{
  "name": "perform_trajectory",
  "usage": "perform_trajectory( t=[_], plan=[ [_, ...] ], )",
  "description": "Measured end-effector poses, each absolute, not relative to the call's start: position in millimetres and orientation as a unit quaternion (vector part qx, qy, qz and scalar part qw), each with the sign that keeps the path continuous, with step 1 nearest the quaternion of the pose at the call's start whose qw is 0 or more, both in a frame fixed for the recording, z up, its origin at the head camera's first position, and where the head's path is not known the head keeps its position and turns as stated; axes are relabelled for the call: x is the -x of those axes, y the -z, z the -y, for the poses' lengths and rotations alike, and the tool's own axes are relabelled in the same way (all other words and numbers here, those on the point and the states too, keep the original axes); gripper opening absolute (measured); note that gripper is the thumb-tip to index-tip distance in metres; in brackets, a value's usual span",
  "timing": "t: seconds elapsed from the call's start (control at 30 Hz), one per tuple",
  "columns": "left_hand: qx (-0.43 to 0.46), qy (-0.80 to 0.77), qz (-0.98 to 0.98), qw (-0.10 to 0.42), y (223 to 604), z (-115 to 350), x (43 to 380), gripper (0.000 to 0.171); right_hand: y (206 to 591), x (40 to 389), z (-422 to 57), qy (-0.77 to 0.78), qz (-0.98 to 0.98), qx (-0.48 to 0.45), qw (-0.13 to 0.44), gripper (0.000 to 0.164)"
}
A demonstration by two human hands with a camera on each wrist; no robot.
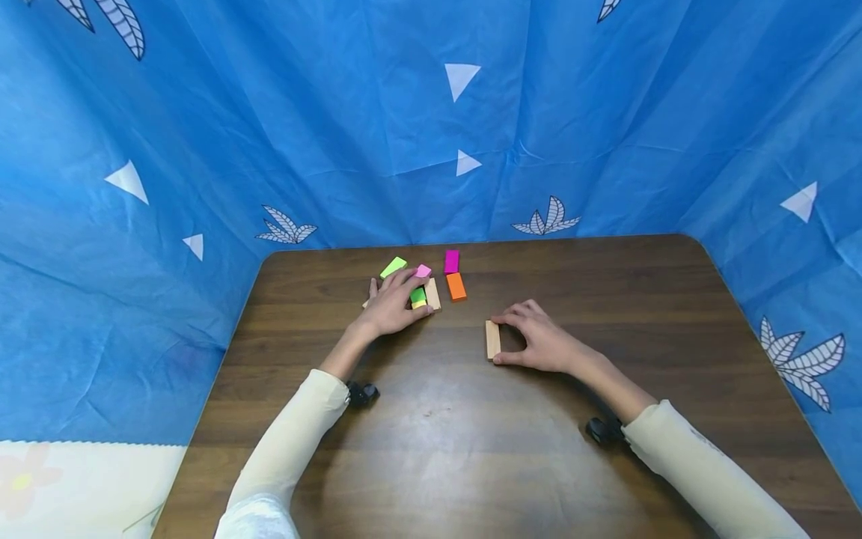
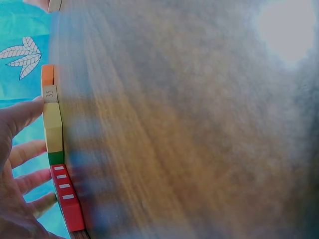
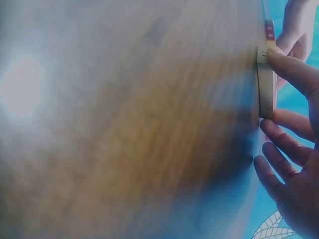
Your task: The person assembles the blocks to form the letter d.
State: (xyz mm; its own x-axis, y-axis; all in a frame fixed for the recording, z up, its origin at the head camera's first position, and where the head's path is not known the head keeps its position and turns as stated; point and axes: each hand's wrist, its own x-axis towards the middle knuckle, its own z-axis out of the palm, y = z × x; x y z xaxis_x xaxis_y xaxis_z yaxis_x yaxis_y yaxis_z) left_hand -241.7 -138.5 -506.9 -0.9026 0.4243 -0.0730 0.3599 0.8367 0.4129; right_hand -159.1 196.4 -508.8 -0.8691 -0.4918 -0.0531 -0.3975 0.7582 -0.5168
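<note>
My right hand pinches a plain wooden block by its two ends, thumb at the near end; the block is on the brown table. Farther left, my left hand arches over a cluster of small blocks. Its thumb and index finger meet the two ends of another plain wooden block, marked on its end face in the left wrist view. Beside that one are a green block and a yellow block. A red block with white marks shows low in the left wrist view, hidden by the hand in the head view.
An orange block and a magenta block lie right of the cluster. Behind the left hand are a lime block and a pink block. A blue patterned cloth hangs along the table's back and sides.
</note>
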Motion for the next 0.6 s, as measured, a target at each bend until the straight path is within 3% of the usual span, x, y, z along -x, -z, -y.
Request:
perform_trajectory(
  t=[0.6],
  plan=[
    [-0.205,-0.212,-0.951,0.09,508,139,245,0.067,504,136,-192,0.247,-0.929,0.253,0.111,0.076]
  ],
)
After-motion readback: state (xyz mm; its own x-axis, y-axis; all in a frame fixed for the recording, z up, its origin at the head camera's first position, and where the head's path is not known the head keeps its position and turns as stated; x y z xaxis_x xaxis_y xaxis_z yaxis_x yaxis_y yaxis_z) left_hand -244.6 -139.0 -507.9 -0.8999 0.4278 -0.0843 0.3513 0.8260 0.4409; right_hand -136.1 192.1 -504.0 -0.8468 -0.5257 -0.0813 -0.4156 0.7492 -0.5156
